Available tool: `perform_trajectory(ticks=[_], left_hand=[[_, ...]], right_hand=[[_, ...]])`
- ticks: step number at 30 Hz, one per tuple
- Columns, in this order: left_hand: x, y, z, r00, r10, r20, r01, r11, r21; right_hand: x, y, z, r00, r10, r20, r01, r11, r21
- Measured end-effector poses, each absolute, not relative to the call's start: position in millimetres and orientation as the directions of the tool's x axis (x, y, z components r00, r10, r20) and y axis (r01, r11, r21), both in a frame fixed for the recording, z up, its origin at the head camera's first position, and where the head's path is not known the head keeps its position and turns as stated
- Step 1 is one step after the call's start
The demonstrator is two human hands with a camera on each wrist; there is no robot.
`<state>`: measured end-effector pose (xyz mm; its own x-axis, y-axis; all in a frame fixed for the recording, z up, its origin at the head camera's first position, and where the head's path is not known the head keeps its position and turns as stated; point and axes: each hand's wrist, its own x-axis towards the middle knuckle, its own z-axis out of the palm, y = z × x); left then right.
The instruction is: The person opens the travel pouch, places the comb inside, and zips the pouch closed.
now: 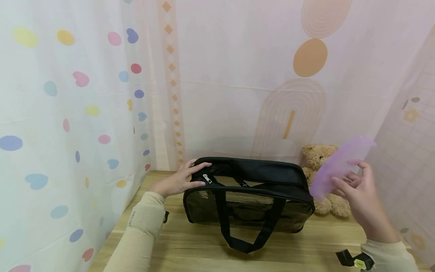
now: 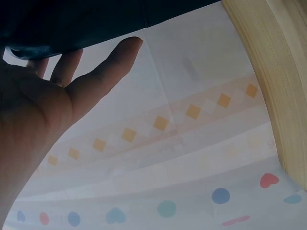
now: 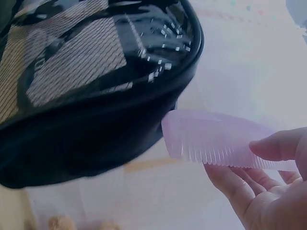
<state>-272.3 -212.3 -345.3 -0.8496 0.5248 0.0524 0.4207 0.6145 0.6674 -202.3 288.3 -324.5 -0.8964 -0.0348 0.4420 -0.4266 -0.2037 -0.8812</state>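
A black bag (image 1: pixel 261 170) with see-through panels stands upright on the table, its top zipper partly open and its strap handle (image 1: pixel 246 245) hanging down the front. My left hand (image 1: pixel 180 179) rests on the bag's left end, fingers spread near the zipper pull (image 1: pixel 207 178). In the left wrist view, the thumb of that left hand (image 2: pixel 43 103) is straight beneath the dark bag (image 2: pixel 96 24). Off the bag's right end, my right hand (image 1: pixel 360 192) pinches a translucent purple comb (image 1: pixel 346 160) between thumb and fingers. The comb (image 3: pixel 211 134) is close to the bag's end in the right wrist view.
Behind the comb, a tan teddy bear (image 1: pixel 321 155) sits at the bag's right, partly hidden. The wooden table (image 1: pixel 190 249) runs back to a patterned curtain (image 1: pixel 221 94). More curtain (image 1: pixel 51 113) hangs along the left side.
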Motion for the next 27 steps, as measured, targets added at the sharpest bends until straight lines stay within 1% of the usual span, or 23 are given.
perform_trajectory(ticks=[3,9,16,21,27], left_hand=[[-273.6,-211.4,-345.9,-0.847,0.528,0.057,0.425,0.611,0.668],[-273.6,-211.6,-346.2,-0.846,0.529,0.064,0.435,0.616,0.657],[-272.0,-212.7,-346.3,-0.845,0.53,0.073,0.44,0.611,0.658],[-271.3,-213.5,-347.1,-0.847,0.526,0.073,0.435,0.609,0.663],[-271.0,-213.8,-346.8,-0.846,0.529,0.071,0.443,0.622,0.645]], right_hand=[[-204.7,281.1,-320.4,-0.888,-0.032,0.459,-0.444,-0.205,-0.872],[-210.7,267.1,-318.3,-0.875,-0.043,0.483,-0.475,-0.128,-0.871],[-215.2,255.2,-320.9,-0.852,-0.066,0.519,-0.511,-0.113,-0.852],[-218.1,246.2,-324.1,-0.855,-0.088,0.51,-0.511,-0.012,-0.859],[-222.1,234.5,-328.7,-0.869,-0.103,0.484,-0.495,0.185,-0.849]])
